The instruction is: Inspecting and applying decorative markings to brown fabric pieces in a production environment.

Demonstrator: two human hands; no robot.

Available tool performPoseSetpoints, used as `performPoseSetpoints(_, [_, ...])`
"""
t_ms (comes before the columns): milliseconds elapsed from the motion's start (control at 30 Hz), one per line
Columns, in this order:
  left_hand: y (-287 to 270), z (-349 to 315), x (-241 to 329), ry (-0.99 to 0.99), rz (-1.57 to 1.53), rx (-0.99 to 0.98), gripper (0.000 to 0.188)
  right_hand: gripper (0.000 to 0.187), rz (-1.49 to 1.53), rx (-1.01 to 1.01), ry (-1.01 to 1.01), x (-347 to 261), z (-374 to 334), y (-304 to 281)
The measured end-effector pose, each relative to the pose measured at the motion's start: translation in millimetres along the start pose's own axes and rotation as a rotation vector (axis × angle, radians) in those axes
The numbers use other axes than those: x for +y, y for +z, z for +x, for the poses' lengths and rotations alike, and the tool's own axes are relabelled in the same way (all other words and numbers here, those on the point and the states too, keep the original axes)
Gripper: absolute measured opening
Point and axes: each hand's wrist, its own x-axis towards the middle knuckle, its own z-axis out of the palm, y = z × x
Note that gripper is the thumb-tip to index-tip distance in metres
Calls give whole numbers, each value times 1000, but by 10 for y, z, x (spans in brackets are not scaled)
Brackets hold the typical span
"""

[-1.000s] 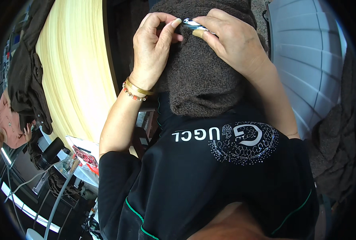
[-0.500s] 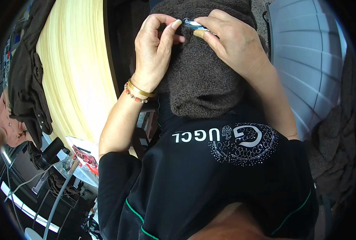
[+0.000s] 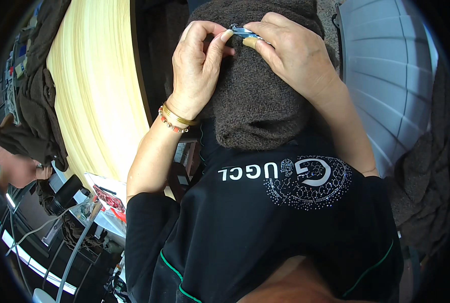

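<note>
A dark brown knitted garment (image 3: pixel 263 103) lies bunched over my lap, reaching up beneath both hands. Between thumb and fingers, my right hand (image 3: pixel 298 58) grips small thread snips (image 3: pixel 246 33), silvery and blue, pointing left; a tan cover wraps one of its digits. Close by the tips of the snips, my left hand (image 3: pixel 197 65) pinches thumb against forefinger. What lies in that pinch is too small to make out. A tiny dark, shiny bit (image 3: pixel 233 26) shows on the knit beside the two hands.
A pale wood-grain table (image 3: pixel 96 65) stands at my left, with dark knitwear (image 3: pixel 40 108) over its far edge. Another person's hand (image 3: pixel 44 172) shows beyond it. A grey-white quilted surface (image 3: pixel 386 70) rises at my right, with brown cloth (image 3: pixel 422 187) near it.
My left hand has shifted slightly right and down, and the snips have turned a little. At far left, the other person has moved the dark knitwear, and their hands now show.
</note>
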Motion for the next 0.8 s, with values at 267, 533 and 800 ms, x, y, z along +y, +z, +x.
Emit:
performPoseSetpoints(267, [1,2,6,-45,-112,11,11,23,11,45,-9,-5,-39,-48])
performPoseSetpoints(533, [5,4,16,-33,-53,15,11,23,-4,37,1,4,-31,-40])
performPoseSetpoints(800, [9,12,-2,19,27,9,12,21,-9,51,-23,37,-26,-7])
